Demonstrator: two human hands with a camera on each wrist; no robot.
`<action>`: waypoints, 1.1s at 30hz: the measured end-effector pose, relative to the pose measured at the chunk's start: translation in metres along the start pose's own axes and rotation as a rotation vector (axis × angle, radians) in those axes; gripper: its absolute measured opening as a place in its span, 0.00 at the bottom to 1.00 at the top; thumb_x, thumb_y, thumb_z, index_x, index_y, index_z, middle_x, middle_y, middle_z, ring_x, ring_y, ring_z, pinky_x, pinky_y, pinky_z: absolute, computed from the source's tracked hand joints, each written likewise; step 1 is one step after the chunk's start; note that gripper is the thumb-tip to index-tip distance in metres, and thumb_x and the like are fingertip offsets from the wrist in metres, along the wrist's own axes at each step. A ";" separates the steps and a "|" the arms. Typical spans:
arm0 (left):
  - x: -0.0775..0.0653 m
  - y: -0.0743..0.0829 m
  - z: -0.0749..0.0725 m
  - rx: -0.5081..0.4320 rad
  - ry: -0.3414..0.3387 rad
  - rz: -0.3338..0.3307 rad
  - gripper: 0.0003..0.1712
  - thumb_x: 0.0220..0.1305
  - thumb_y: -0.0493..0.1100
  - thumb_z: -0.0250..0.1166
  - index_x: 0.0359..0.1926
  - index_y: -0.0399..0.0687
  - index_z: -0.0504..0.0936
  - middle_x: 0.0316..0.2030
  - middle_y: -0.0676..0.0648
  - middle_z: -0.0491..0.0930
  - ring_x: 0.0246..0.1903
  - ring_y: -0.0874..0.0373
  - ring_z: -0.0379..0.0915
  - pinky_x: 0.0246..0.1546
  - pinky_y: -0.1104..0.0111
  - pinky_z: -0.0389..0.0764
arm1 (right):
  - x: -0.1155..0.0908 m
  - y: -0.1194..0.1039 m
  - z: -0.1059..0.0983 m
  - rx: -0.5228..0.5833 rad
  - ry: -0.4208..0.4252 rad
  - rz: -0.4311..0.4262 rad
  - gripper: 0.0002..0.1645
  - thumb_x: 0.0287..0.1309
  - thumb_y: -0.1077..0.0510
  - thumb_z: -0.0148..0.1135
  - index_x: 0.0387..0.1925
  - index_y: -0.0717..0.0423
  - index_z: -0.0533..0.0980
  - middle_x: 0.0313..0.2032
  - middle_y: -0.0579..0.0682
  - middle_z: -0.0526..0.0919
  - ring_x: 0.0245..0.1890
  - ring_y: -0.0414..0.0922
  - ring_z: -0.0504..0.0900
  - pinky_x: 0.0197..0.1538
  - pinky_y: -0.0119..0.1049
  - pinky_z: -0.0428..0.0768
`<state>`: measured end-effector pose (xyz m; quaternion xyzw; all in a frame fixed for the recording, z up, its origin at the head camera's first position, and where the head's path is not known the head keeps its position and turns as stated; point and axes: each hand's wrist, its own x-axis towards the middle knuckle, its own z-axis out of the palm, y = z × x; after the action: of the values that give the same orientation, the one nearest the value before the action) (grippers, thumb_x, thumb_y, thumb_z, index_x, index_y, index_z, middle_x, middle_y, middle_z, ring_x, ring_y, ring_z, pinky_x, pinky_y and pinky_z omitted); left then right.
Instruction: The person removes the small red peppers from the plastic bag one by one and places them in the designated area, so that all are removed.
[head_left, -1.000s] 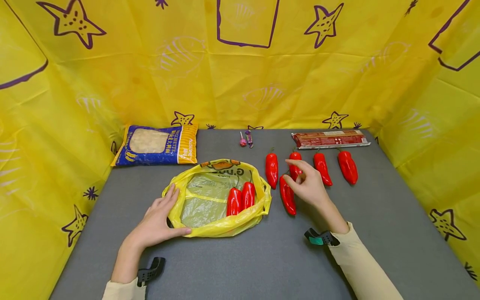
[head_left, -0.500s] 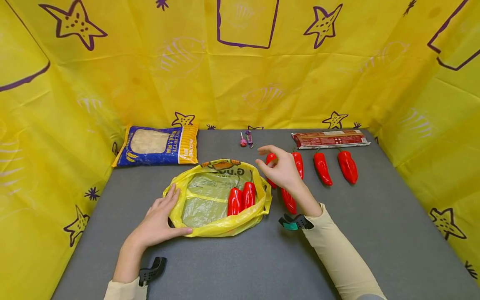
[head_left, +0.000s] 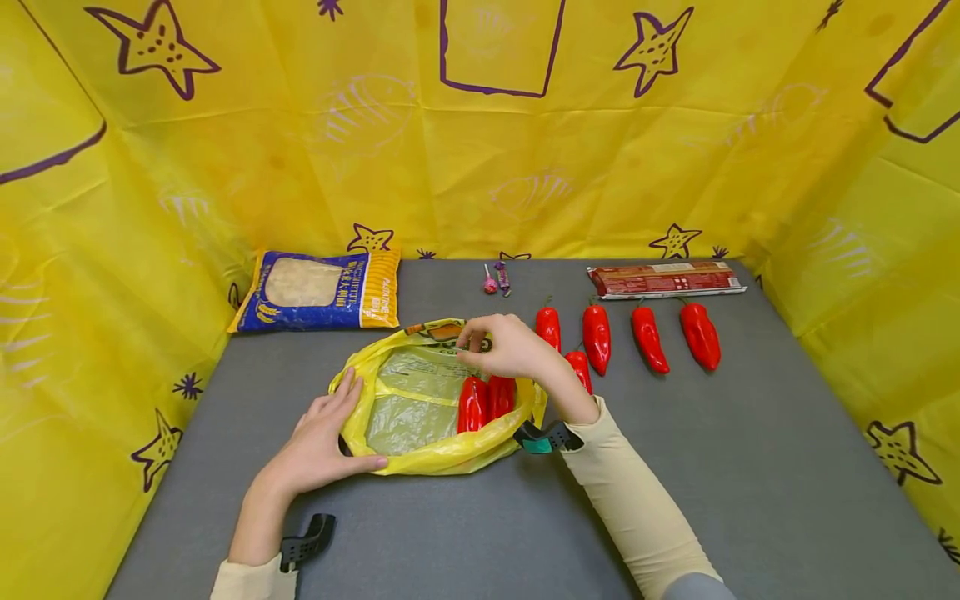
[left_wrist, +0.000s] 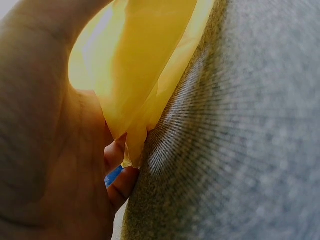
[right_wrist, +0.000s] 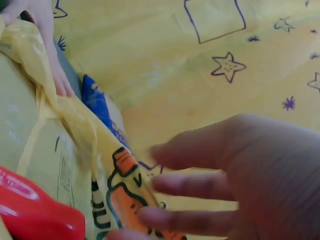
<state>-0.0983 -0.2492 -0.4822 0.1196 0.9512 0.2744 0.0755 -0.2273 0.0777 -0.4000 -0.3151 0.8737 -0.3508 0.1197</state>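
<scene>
A yellow plastic bag [head_left: 450, 457] lies with its mouth wide, two red peppers [head_left: 472, 406] inside at its right. My left hand [head_left: 318, 437] rests against the bag's left side, thumb along the front rim and fingers spread along the left edge. In the left wrist view the yellow plastic [left_wrist: 145, 55] lies within the curve of thumb and fingers. Over the bag's back right part hovers my right hand [head_left: 510, 346], partly covering the peppers inside. Its fingers [right_wrist: 195, 185] are loosely bent, with nothing between them in the right wrist view.
Several red peppers [head_left: 597, 340] lie right of the bag on the grey table [head_left: 780, 450]. Behind are a blue and yellow pasta packet [head_left: 315, 292], a lollipop [head_left: 490, 282], a small purple wrapped candy [head_left: 502, 277] and a long red packet [head_left: 666, 280]. A yellow cloth [head_left: 480, 183] surrounds the table.
My right hand has moved left from above the loose peppers to over the bag's mouth, carrying nothing visible. The left hand and the peppers have stayed in place.
</scene>
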 end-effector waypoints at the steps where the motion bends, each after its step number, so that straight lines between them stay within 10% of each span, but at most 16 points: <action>1: 0.000 0.000 0.000 -0.001 0.000 -0.003 0.76 0.52 0.75 0.76 0.85 0.41 0.48 0.86 0.45 0.36 0.75 0.35 0.50 0.68 0.32 0.56 | 0.001 -0.002 0.001 -0.027 -0.044 0.007 0.13 0.67 0.51 0.71 0.47 0.53 0.86 0.33 0.45 0.87 0.22 0.41 0.81 0.32 0.34 0.76; 13: -0.001 0.000 0.000 -0.002 -0.006 -0.011 0.76 0.51 0.76 0.76 0.85 0.41 0.49 0.87 0.45 0.36 0.76 0.36 0.50 0.68 0.32 0.57 | 0.007 -0.011 0.010 -0.273 -0.290 0.058 0.18 0.64 0.50 0.75 0.52 0.52 0.86 0.38 0.48 0.86 0.37 0.43 0.81 0.44 0.37 0.80; 33: -0.001 -0.001 0.000 0.000 -0.001 -0.007 0.76 0.51 0.76 0.77 0.85 0.40 0.49 0.86 0.45 0.36 0.75 0.35 0.51 0.68 0.32 0.56 | 0.019 -0.017 0.036 -0.304 -0.252 0.000 0.16 0.64 0.55 0.76 0.52 0.52 0.86 0.47 0.51 0.87 0.49 0.48 0.80 0.54 0.43 0.79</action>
<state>-0.0975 -0.2501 -0.4826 0.1162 0.9515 0.2741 0.0771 -0.2184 0.0372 -0.4144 -0.3710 0.8947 -0.1725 0.1792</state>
